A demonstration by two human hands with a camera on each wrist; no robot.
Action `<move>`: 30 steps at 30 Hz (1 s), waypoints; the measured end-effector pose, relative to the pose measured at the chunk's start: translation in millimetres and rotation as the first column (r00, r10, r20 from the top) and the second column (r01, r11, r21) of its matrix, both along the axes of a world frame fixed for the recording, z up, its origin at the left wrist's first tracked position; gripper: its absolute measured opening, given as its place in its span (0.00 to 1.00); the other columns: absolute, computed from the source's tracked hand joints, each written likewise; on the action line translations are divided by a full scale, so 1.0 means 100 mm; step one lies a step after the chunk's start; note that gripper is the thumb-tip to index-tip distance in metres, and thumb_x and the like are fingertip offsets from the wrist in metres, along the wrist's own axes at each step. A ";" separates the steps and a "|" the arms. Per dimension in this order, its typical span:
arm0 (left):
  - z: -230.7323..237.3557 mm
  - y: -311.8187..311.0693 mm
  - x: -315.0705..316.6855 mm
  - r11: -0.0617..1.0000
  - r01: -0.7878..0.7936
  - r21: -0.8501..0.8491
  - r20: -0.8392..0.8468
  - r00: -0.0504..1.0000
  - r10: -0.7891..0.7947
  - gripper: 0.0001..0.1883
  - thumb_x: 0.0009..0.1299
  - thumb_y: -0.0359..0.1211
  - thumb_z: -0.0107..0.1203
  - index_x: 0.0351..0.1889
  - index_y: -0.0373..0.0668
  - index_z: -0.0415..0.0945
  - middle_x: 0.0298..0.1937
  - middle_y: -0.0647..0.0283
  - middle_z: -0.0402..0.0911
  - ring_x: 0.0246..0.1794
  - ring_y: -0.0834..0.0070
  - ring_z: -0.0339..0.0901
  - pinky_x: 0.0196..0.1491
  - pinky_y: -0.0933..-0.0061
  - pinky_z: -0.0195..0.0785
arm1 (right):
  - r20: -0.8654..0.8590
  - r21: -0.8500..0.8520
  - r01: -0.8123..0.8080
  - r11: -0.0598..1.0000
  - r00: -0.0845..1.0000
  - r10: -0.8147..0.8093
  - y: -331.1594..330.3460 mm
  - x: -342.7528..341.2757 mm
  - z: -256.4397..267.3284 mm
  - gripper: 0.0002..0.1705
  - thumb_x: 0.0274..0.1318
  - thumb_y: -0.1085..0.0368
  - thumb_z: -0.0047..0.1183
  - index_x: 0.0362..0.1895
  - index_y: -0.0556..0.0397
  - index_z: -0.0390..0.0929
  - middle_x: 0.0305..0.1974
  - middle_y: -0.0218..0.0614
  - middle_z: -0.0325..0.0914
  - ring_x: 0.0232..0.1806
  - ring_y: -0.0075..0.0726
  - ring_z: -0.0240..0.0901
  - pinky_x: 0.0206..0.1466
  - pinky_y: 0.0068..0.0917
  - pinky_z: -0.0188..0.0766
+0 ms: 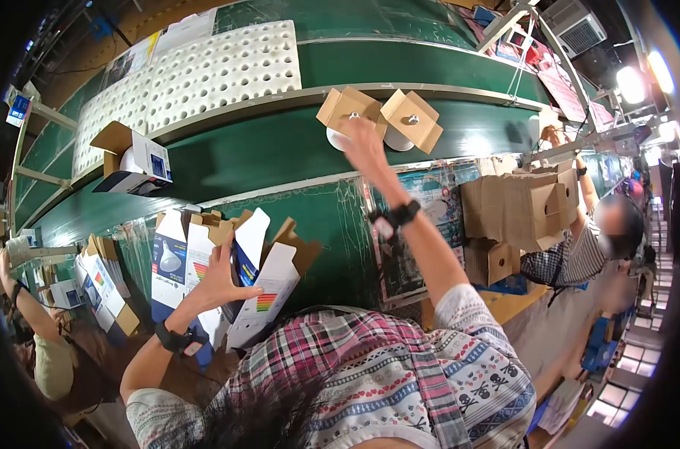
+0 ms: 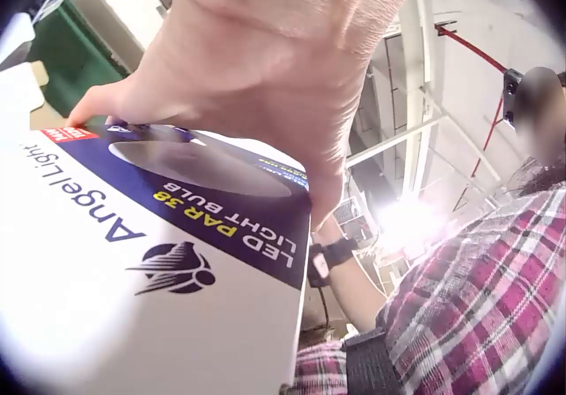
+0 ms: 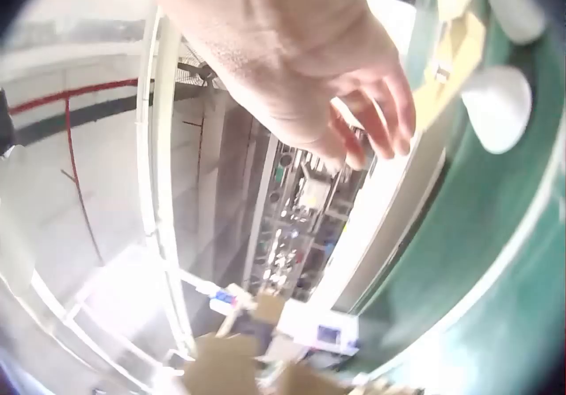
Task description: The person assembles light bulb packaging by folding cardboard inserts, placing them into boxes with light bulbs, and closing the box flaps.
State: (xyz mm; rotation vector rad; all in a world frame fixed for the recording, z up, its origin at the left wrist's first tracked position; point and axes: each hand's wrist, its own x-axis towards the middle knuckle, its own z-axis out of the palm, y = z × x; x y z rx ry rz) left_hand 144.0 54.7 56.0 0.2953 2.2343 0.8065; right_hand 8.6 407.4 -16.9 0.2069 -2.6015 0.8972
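Observation:
My left hand grips an open-topped light bulb box, thumb on one side and fingers on the other. The left wrist view shows that box close up, white and dark blue, printed "LED PAR 38 light bulb". My right hand reaches over the belt to a white bulb fitted with a brown cardboard insert. Its fingers are loosely bent in the right wrist view, with nothing between them. Beside it stands a second bulb with its own cardboard insert.
Another open box with a bulb inside stands on the green belt. Several boxes crowd my left hand. Beyond the metal rail lies a white perforated tray. Cardboard cartons and another person's arm are at right.

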 end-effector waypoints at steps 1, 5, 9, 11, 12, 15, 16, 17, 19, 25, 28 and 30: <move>0.05 0.01 -0.01 1.000 -0.018 -0.012 -0.036 0.999 0.018 0.67 0.42 0.55 0.68 0.70 0.37 0.30 0.60 0.37 0.51 0.65 0.43 0.50 0.66 0.52 0.46 | -0.280 0.171 0.126 0.977 0.957 -0.075 0.13 -0.26 -0.31 0.08 0.49 0.68 0.48 0.34 0.55 0.76 0.36 0.51 0.73 0.41 0.55 0.71 0.45 0.44 0.68; 0.11 0.05 0.06 0.996 -0.081 -0.029 -0.211 0.975 0.073 0.67 0.41 0.55 0.67 0.70 0.38 0.31 0.61 0.39 0.50 0.64 0.44 0.49 0.65 0.49 0.44 | 0.172 0.279 -0.009 0.960 0.984 -0.041 0.29 -0.70 -0.64 0.14 0.47 0.70 0.50 0.42 0.54 0.73 0.41 0.49 0.71 0.47 0.52 0.68 0.49 0.41 0.66; 0.21 0.12 0.21 0.982 -0.154 -0.107 -0.315 0.942 0.113 0.66 0.41 0.52 0.66 0.71 0.41 0.32 0.63 0.41 0.48 0.66 0.46 0.47 0.65 0.48 0.41 | 0.181 0.203 -0.112 0.973 0.981 0.075 0.12 -0.60 -0.61 0.10 0.45 0.71 0.50 0.35 0.59 0.77 0.36 0.55 0.73 0.41 0.57 0.71 0.45 0.43 0.70; 0.20 0.15 0.28 0.980 -0.173 -0.100 -0.403 0.908 0.119 0.65 0.42 0.53 0.66 0.70 0.38 0.33 0.62 0.40 0.50 0.64 0.46 0.47 0.63 0.44 0.40 | 0.204 0.076 -0.129 0.989 0.973 0.111 -0.02 -0.37 -0.28 0.11 0.44 0.70 0.52 0.35 0.60 0.78 0.34 0.54 0.75 0.38 0.53 0.74 0.44 0.39 0.72; 0.23 0.20 0.32 0.975 -0.200 -0.093 -0.413 0.899 0.145 0.65 0.42 0.52 0.66 0.70 0.38 0.33 0.62 0.39 0.49 0.64 0.46 0.47 0.62 0.42 0.39 | 0.218 -0.027 -0.129 0.991 0.967 0.132 -0.09 -0.19 -0.03 0.11 0.44 0.69 0.52 0.34 0.61 0.79 0.32 0.53 0.77 0.36 0.50 0.75 0.42 0.36 0.72; 0.23 0.30 0.42 0.961 -0.248 -0.125 -0.462 0.872 0.165 0.64 0.42 0.52 0.66 0.70 0.39 0.34 0.63 0.39 0.48 0.64 0.45 0.47 0.61 0.40 0.40 | 0.325 -0.409 -0.104 0.907 0.911 0.252 -0.16 0.21 0.36 0.12 0.45 0.69 0.52 0.35 0.62 0.80 0.29 0.48 0.80 0.31 0.38 0.78 0.39 0.28 0.74; 0.22 0.34 0.45 0.959 -0.250 -0.137 -0.476 0.865 0.157 0.64 0.42 0.51 0.66 0.70 0.39 0.35 0.63 0.38 0.47 0.64 0.44 0.46 0.60 0.39 0.39 | 0.359 -0.534 -0.071 0.843 0.883 0.302 -0.15 0.32 0.44 0.13 0.46 0.69 0.52 0.36 0.63 0.80 0.29 0.46 0.81 0.30 0.34 0.79 0.39 0.25 0.74; 0.21 0.37 0.48 0.960 -0.243 -0.139 -0.504 0.852 0.143 0.64 0.42 0.51 0.66 0.70 0.40 0.35 0.63 0.38 0.47 0.63 0.43 0.46 0.60 0.40 0.39 | 0.386 -0.590 -0.104 0.801 0.835 0.393 -0.15 0.40 0.51 0.13 0.46 0.69 0.52 0.37 0.63 0.80 0.30 0.44 0.81 0.31 0.31 0.79 0.39 0.23 0.74; 0.18 0.48 0.54 0.964 -0.229 -0.137 -0.559 0.821 0.115 0.63 0.42 0.50 0.67 0.70 0.40 0.35 0.63 0.38 0.46 0.63 0.43 0.46 0.60 0.40 0.38 | 0.417 -0.693 -0.149 0.706 0.715 0.560 -0.13 0.55 0.66 0.13 0.48 0.69 0.52 0.38 0.63 0.80 0.31 0.40 0.81 0.32 0.25 0.78 0.39 0.21 0.74; 0.19 0.94 0.72 0.980 -0.183 -0.073 -0.676 0.732 0.086 0.59 0.42 0.46 0.67 0.68 0.39 0.43 0.62 0.43 0.48 0.62 0.46 0.47 0.60 0.45 0.39 | 0.470 -0.792 -0.167 0.587 0.445 0.762 -0.19 0.81 0.51 0.15 0.50 0.69 0.51 0.41 0.65 0.79 0.31 0.38 0.80 0.31 0.27 0.79 0.40 0.22 0.76; 0.06 1.07 0.83 0.973 -0.232 0.015 -0.693 0.699 0.178 0.58 0.40 0.46 0.67 0.68 0.40 0.45 0.61 0.44 0.49 0.62 0.47 0.47 0.59 0.42 0.37 | 0.508 -0.815 -0.058 0.576 0.407 0.760 -0.09 0.89 0.24 0.15 0.51 0.69 0.52 0.43 0.64 0.78 0.33 0.39 0.80 0.32 0.29 0.79 0.39 0.23 0.77; 0.06 1.14 0.90 0.974 -0.225 -0.022 -0.695 0.704 0.147 0.58 0.40 0.46 0.68 0.68 0.40 0.45 0.61 0.44 0.50 0.62 0.47 0.47 0.59 0.42 0.37 | 0.507 -0.836 0.006 0.548 0.387 0.770 -0.02 0.95 0.08 0.15 0.51 0.68 0.54 0.43 0.64 0.78 0.35 0.40 0.80 0.35 0.30 0.78 0.41 0.24 0.77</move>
